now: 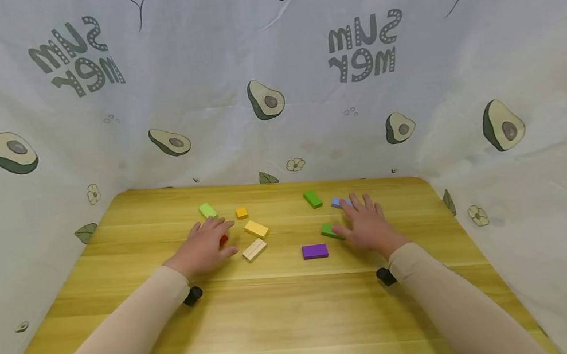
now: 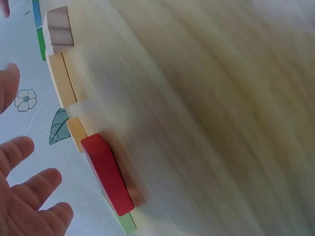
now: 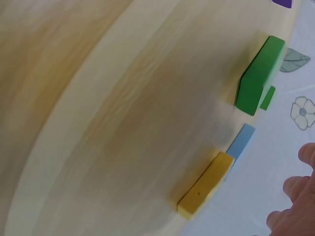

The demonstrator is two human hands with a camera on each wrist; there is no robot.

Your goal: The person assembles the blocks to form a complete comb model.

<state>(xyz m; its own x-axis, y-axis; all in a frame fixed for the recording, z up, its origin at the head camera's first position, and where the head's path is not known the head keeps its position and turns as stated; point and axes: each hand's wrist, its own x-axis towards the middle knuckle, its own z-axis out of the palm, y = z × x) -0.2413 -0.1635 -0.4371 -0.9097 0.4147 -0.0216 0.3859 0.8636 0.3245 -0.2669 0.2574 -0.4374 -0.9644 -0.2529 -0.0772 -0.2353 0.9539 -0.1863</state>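
My left hand point(image 1: 204, 247) hovers with fingers spread over the left group of wooden blocks, holding nothing. Partly hidden beneath it lies a red block point(image 1: 223, 240), which the left wrist view shows whole. Around it are a light green block point(image 1: 207, 210), a small orange block point(image 1: 242, 213), a yellow block point(image 1: 257, 229) and a plain wood block point(image 1: 255, 250). Over the right group, my right hand point(image 1: 369, 230) is spread too, with nothing in it. It partly covers a green block point(image 1: 332, 232) and a blue block point(image 1: 338, 202). A yellow-orange block point(image 3: 205, 186) appears only in the right wrist view.
A purple block point(image 1: 315, 251) and another green block point(image 1: 313, 199) lie between the hands on the wood-grain table point(image 1: 287, 315). Behind the table's far edge hangs a pale cloth point(image 1: 201, 82) printed with avocados, which also flanks both sides.
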